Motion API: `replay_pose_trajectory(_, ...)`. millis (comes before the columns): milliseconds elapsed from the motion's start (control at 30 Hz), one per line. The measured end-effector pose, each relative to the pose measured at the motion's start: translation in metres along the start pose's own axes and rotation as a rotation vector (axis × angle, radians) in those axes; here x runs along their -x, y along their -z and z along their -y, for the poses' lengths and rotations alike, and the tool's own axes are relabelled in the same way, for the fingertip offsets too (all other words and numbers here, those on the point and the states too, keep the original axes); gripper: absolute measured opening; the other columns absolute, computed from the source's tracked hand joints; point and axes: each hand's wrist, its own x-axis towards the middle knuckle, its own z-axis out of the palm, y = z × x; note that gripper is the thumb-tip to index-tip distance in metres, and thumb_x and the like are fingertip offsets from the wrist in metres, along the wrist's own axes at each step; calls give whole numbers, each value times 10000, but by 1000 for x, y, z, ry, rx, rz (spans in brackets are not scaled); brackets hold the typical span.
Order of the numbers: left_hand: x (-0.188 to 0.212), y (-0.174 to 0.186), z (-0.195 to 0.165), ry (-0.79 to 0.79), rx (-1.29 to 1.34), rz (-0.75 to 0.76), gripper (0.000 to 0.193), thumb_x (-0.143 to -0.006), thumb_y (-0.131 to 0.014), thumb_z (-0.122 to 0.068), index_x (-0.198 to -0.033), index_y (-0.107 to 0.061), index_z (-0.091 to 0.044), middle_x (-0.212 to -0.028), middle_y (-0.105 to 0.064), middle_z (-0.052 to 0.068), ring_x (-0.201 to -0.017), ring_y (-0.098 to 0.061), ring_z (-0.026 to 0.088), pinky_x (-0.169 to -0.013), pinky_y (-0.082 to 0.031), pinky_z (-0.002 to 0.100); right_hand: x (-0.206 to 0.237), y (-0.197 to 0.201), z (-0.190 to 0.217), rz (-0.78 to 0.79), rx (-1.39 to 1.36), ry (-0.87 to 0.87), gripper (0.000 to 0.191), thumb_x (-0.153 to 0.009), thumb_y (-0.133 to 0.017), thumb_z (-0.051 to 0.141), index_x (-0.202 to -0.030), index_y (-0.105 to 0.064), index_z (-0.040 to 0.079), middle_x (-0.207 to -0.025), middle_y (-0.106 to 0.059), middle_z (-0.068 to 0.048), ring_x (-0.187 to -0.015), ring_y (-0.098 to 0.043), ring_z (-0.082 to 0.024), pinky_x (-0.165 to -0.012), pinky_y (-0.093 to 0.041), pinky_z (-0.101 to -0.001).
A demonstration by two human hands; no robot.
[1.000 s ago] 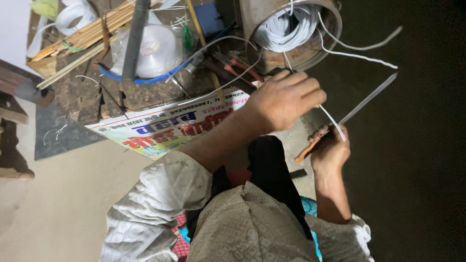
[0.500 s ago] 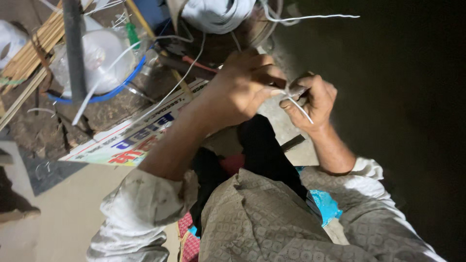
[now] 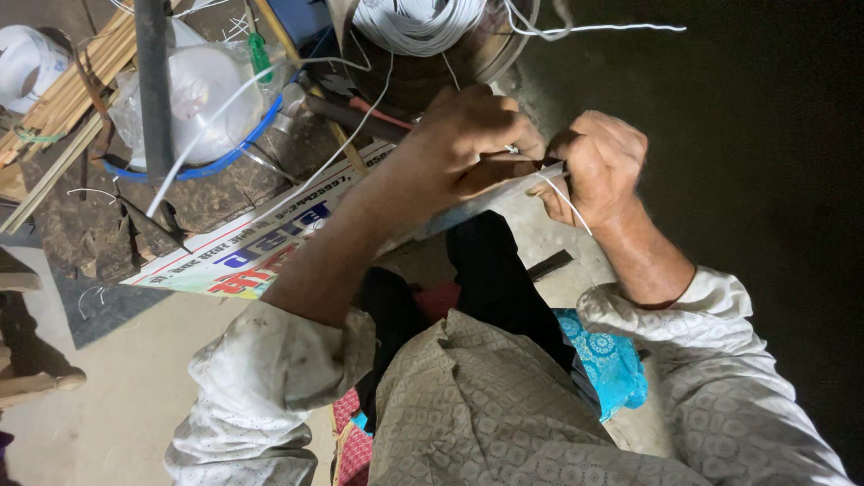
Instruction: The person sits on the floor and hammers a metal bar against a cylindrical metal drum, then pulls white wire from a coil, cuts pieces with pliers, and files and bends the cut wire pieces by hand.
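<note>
A thin white wire (image 3: 569, 200) and flat grey metal strip (image 3: 486, 200) are pinched by left hand (image 3: 472, 144) and right hand (image 3: 594, 162); joining appears unfinished.

1. Dark floor (image 3: 774, 180) to the right of the right hand (image 3: 598, 166) lies open.
2. Ahead of the left hand (image 3: 468, 144), a drum of coiled white cord (image 3: 423, 22) blocks passage.
3. Leftward, a grey pole (image 3: 153, 85), a plastic-wrapped bundle (image 3: 207, 99) and wooden sticks (image 3: 63, 81) crowd the ground.

smooth white plastic-coated wire (image 3: 565, 200), a dull grey metal blade (image 3: 468, 209), glossy printed paper sheet (image 3: 252, 252), rough wooden sticks (image 3: 63, 90), matt patterned cloth sleeve (image 3: 270, 387).
</note>
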Motion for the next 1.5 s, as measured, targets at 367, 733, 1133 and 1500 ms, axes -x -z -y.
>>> replay_pose_trajectory(367, 2, 2, -6, 61, 47, -4, 145, -905, -710, -203, -1031, -719, -133, -975, -674, 8, -1004, -632, 260, -861, -431, 433, 17, 6, 12, -9, 9, -42, 502, -1041, -692, 434, -813, -491, 35, -714, -535, -114, -618, -564, -315, -584, -454, -444)
replay_pose_trajectory(733, -1, -5, -19, 102, -18, -111, 129, -980, -734, -232, -1049, -703, -127, -989, -635, 37, -999, -608, 275, -886, -430, 432, 91, -18, 64, -497, -465, -752, 477, -1136, -576, 450, -1055, -456, -4, -783, -555, -82, -656, -542, -161, -532, -434, -304)
replay_pose_trajectory(1133, 2, -11, -17, 164, -41, -71, 79, -1000, -669, -208, -1045, -706, -156, -953, -645, 23, -948, -616, 265, -843, -388, 442, 33, -55, 91, -454, -949, -941, 463, -1079, -605, 484, -1055, -451, 47, -740, -513, -68, -534, -498, -149, -454, -395, -272)
replay_pose_trajectory(1500, 2, -21, -20, 178, -41, -196, 89, -975, -706, -152, -1061, -698, -132, -890, -610, 61, -898, -603, 291, -797, -434, 454, 45, -31, 89, -621, -829, -930, 428, -1154, -583, 429, -1036, -500, 27, -705, -515, -85, -564, -465, -171, -514, -387, -313)
